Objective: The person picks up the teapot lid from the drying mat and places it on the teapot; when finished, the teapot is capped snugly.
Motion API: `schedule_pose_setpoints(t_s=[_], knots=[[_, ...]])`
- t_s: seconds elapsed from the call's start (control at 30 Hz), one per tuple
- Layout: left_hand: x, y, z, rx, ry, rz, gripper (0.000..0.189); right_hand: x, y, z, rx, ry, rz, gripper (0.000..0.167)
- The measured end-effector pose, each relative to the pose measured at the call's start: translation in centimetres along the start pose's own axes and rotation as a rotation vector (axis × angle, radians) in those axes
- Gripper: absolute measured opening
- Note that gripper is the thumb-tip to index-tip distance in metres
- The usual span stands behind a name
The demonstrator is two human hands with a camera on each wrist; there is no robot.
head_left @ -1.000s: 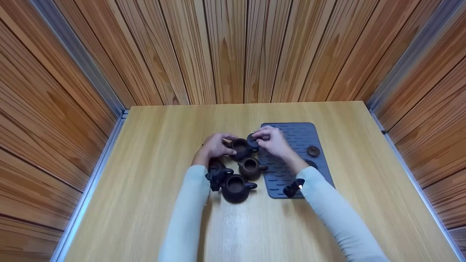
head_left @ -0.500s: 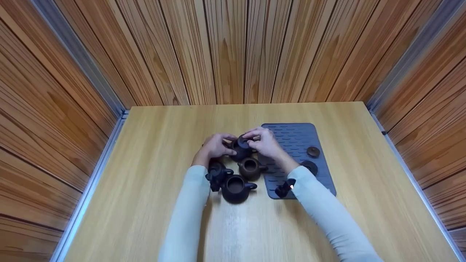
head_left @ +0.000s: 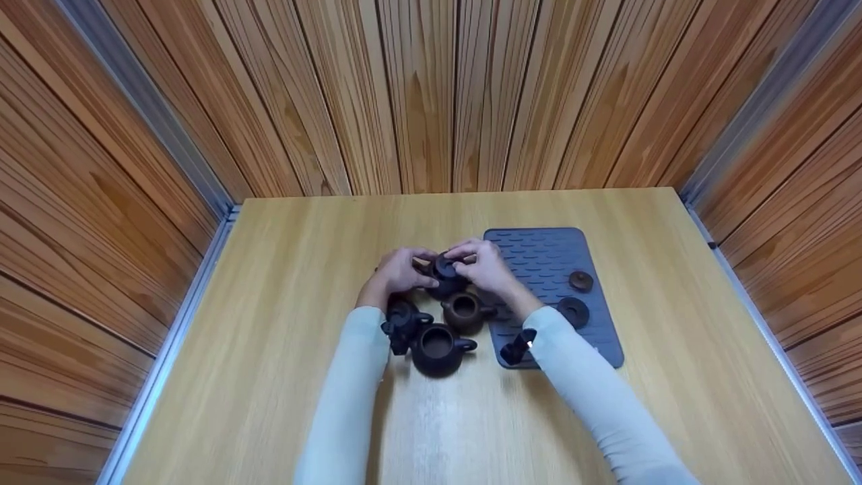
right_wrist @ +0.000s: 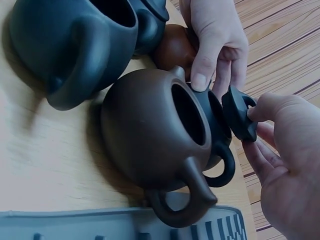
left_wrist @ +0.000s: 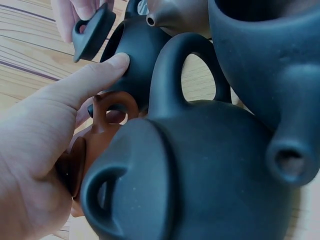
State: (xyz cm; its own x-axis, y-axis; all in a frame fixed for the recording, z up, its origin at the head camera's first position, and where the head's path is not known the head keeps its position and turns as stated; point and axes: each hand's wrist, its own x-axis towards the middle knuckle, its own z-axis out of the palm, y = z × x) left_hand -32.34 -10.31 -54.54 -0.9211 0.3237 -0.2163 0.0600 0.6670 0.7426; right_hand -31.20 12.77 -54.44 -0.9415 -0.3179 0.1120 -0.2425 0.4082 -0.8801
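Note:
At the back of a group of teapots, my left hand steadies a small black teapot, thumb on its side. My right hand pinches a black lid by its looped knob. In the right wrist view this lid is tilted right at the teapot's round opening. A lidless brown teapot stands just in front. Under my left palm is a reddish-brown teapot with its lid on. Beside it stands a lidded black teapot.
A larger lidless black teapot stands nearest me. To the right lies a dark grey ridged mat, bearing a brown lid and a black lid. Wood-panelled walls surround the table.
My right hand has carried the black lid leftward from the mat's edge to over the back teapot's opening and lowered it there. My left hand has stayed in place.

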Motion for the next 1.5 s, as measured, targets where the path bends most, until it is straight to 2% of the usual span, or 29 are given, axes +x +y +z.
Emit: schedule_pose_setpoints(t_s=[0.3, 0.57, 0.8, 1.03, 1.5], knots=[[0.0, 0.0, -0.1, 0.011, 0.015, 0.003, 0.057, 0.1, 0.7, 0.9, 0.014, 0.022, -0.029, 0.025], [0.1, -0.1, 0.0, 0.032, 0.016, 0.032, 0.058, -0.1, 1.0, 1.1, 0.008, 0.016, -0.010, 0.025], [0.1, -0.1, 0.0, 0.046, 0.012, 0.027, 0.057, -0.2, 1.3, 1.3, -0.020, 0.019, -0.019, 0.024], [0.1, 0.0, -0.1, 0.039, 0.007, 0.020, 0.056, -0.3, 1.7, 1.3, 0.022, 0.005, -0.024, 0.025], [0.0, 0.0, 0.1, 0.044, 0.012, 0.024, 0.057, -0.4, 2.2, 1.1, -0.002, -0.001, -0.027, 0.026]])
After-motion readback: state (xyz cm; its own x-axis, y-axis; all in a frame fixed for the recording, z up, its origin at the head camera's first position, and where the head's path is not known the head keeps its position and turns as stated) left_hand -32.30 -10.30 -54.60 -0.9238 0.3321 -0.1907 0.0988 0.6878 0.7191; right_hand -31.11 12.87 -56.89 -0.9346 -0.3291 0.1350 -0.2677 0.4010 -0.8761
